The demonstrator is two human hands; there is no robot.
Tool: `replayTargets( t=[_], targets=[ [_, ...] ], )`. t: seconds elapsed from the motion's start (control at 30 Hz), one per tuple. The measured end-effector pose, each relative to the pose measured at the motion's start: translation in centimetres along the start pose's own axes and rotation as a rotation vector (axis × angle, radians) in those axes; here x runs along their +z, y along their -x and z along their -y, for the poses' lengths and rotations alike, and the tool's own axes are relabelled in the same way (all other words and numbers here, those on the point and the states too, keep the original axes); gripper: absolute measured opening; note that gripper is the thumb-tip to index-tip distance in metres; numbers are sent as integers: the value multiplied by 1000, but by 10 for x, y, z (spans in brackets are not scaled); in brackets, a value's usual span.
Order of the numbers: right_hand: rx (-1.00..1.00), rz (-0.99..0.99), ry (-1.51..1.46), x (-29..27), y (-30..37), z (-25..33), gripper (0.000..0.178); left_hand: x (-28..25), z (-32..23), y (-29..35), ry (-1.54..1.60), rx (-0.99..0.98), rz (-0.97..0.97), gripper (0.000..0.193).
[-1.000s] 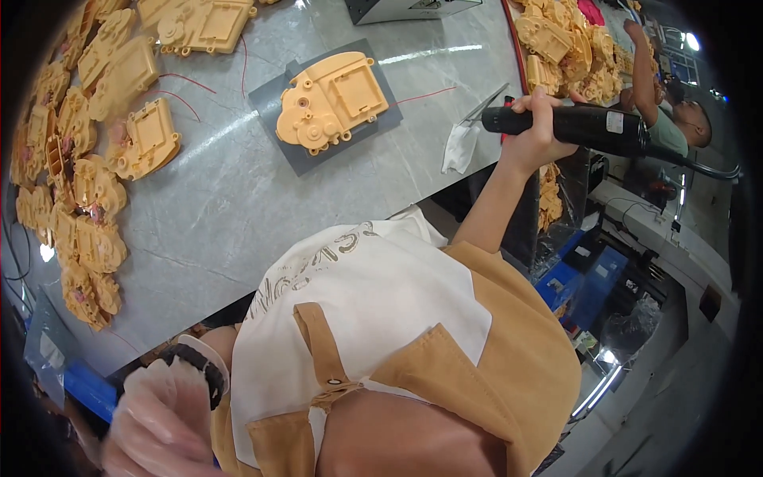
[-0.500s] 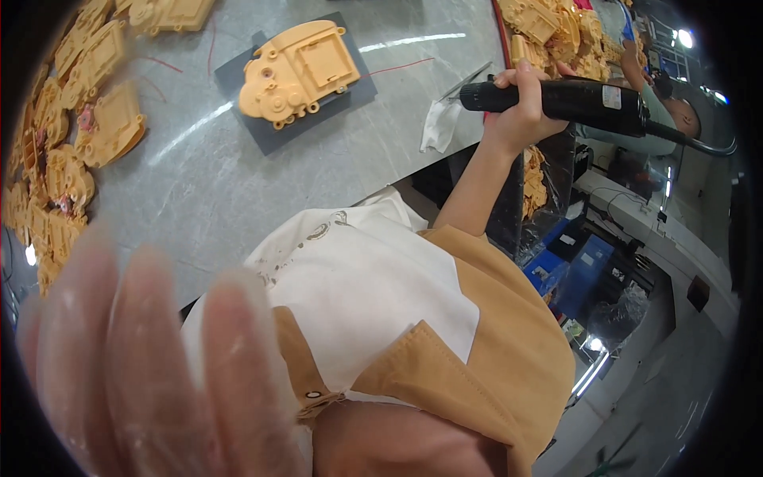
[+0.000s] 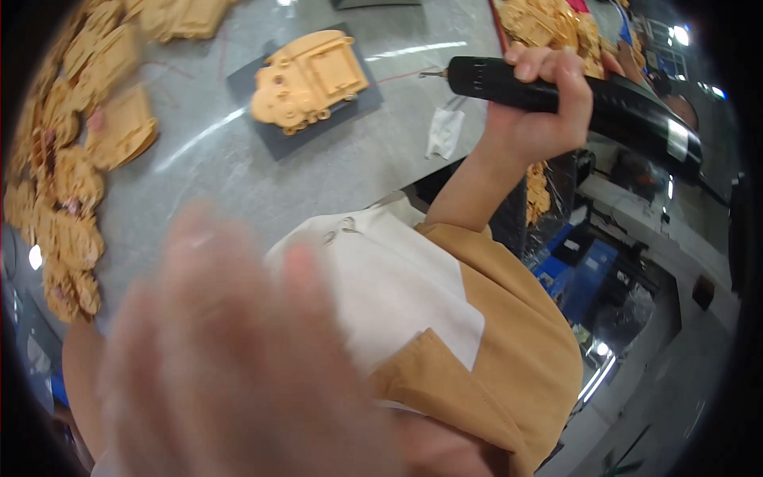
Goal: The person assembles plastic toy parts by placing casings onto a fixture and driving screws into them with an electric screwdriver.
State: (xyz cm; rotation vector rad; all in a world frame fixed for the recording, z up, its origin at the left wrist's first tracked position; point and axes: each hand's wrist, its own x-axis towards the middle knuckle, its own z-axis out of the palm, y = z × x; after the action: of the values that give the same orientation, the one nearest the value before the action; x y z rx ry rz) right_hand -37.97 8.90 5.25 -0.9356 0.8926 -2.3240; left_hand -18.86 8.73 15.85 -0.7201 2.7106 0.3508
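Hand [image 3: 230, 358] up close fills the lower left: your left one, gloved in thin clear film, has swung nearer to the camera than it was half a second ago and now blurs across the view, fingers spread wide and holding nothing. That means the work on the table is paused on that side; only one hand stays with the tool. Beyond your white and tan apron [image 3: 413, 318], your right hand [image 3: 540, 111] has kept its wrap around the black electric screwdriver [image 3: 556, 87], fingers closed tight on its barrel, the bit pointing left above the grey table [image 3: 199, 191]. Just below the bit lies a crumpled white scrap [image 3: 443, 131]. Further out, the tan plastic casing [image 3: 308, 79] rests on a dark mat [image 3: 318, 131], well apart from the bit. Piles of like tan parts [image 3: 71, 175] line the table's left edge, and more heap up at the far right [image 3: 548, 28]; whether a bin holds those cannot be told.
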Motion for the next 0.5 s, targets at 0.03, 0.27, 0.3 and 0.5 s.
replayTargets(
  t=[0.03, 0.27, 0.3, 0.5],
  targets=[
    [30, 23, -65, 11, -3, 1, 41, -1, 0, 13, -6, -39, 8, 20],
    [107, 335, 43, 57, 21, -14, 42, 24, 16, 49, 24, -84, 60, 19],
    [125, 247, -168, 66, 24, -18, 55, 39, 33, 49, 72, -62, 31, 17],
    [289, 340, -429, 69, 27, -9, 41, 147, 74, -16, 552, -219, -1071, 26]
  ],
)
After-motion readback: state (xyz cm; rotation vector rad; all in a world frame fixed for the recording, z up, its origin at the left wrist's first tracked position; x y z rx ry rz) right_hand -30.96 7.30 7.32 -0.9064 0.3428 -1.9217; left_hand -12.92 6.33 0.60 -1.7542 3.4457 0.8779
